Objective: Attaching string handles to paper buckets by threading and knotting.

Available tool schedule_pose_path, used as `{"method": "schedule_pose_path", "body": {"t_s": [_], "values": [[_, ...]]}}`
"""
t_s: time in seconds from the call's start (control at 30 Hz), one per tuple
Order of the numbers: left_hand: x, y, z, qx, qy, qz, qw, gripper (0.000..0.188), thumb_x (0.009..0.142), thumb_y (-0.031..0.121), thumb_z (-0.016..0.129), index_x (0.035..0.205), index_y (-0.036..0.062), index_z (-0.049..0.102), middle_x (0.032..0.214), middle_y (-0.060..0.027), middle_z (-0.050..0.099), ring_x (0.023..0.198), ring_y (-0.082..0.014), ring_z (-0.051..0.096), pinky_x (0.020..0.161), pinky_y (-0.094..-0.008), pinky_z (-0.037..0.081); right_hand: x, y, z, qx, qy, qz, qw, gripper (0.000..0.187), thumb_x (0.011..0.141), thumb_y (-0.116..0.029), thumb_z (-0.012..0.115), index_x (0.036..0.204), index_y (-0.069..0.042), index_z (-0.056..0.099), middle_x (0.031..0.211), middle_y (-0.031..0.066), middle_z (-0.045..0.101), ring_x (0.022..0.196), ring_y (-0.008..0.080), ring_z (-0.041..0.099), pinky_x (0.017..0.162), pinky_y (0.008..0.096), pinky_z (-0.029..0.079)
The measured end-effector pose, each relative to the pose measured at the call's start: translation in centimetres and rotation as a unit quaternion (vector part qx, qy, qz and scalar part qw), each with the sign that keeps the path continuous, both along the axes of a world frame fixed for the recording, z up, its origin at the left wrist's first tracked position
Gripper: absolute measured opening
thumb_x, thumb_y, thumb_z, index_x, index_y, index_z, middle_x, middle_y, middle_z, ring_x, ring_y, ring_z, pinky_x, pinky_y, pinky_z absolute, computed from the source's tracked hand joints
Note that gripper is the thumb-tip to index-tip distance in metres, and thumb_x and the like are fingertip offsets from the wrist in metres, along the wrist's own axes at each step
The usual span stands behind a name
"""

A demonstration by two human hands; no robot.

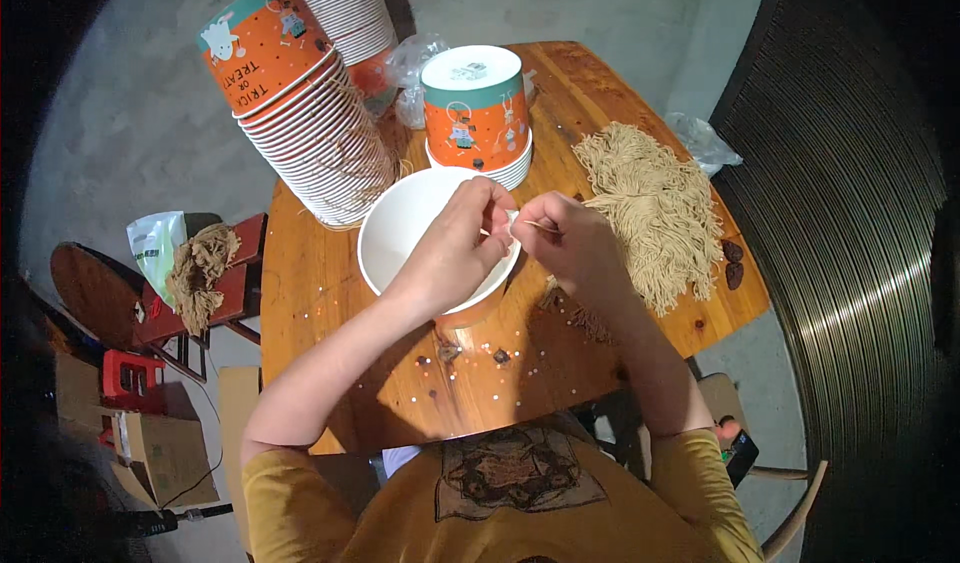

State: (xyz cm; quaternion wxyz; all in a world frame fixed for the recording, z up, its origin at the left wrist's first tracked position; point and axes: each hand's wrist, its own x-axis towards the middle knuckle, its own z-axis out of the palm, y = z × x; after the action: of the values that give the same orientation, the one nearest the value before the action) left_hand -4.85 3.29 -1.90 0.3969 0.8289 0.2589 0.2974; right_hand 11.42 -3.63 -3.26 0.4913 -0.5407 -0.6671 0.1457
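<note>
A paper bucket (pixel 395 225), white inside with an orange outer side, stands on the wooden table in front of me, its mouth facing up toward me. My left hand (pixel 462 243) reaches across its mouth, fingers closed on the right part of the rim. Right beside it, my right hand (pixel 572 246) is closed in a pinch on a thin tan cord (pixel 541 227) at the same spot on the rim. Fingers hide the cord's other end and the exact point where it meets the bucket. Loose tan cords (pixel 650 218) lie in a thick pile to the right.
At the back left leans a tall stack of nested orange buckets (pixel 315 148) with cords along its side. Upside-down buckets (pixel 475 123) stand behind the working one. White dots and dark bits dot the table (pixel 350 363). A ridged metal shutter (pixel 850 243) rises at the right.
</note>
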Motion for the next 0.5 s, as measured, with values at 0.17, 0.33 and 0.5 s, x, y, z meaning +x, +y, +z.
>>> {"method": "schedule_pose_path", "body": {"t_s": [0.17,0.33,0.5], "values": [[-0.06,-0.38,0.4,0.067,0.045,0.017,0.997,0.015,0.081,0.002,0.058,0.094,0.0004,0.052,0.095,-0.0134,0.046,0.086,-0.025,0.051,0.078,-0.0334,0.044,0.23,0.0,-0.28,-0.031,0.02,0.005,0.999,0.017,0.087,-0.019,0.06,0.087,-0.003,0.056,0.079,0.0111,0.058,0.067,0.0238,0.06,0.062,0.0344,0.048],[-0.13,-0.21,0.09,0.107,0.04,0.039,0.993,0.01,0.082,0.003,0.057,0.09,0.0005,0.053,0.096,-0.0152,0.045,0.085,-0.0301,0.053,0.074,-0.0366,0.046,-0.08,-0.05,-0.34,0.018,-0.025,-0.002,1.0,0.018,0.087,-0.02,0.06,0.089,-0.003,0.055,0.08,0.0114,0.058,0.067,0.0252,0.06,0.061,0.0353,0.048],[0.34,-0.89,0.96,0.135,0.108,0.071,0.982,0.007,0.081,0.004,0.056,0.087,0.0028,0.052,0.107,-0.0218,0.046,0.085,-0.0397,0.056,0.068,-0.0452,0.047,0.03,-0.18,-0.55,0.044,-0.04,-0.009,0.998,0.018,0.087,-0.02,0.06,0.093,-0.005,0.052,0.079,0.0115,0.057,0.067,0.0256,0.06,0.061,0.0364,0.048]]}}
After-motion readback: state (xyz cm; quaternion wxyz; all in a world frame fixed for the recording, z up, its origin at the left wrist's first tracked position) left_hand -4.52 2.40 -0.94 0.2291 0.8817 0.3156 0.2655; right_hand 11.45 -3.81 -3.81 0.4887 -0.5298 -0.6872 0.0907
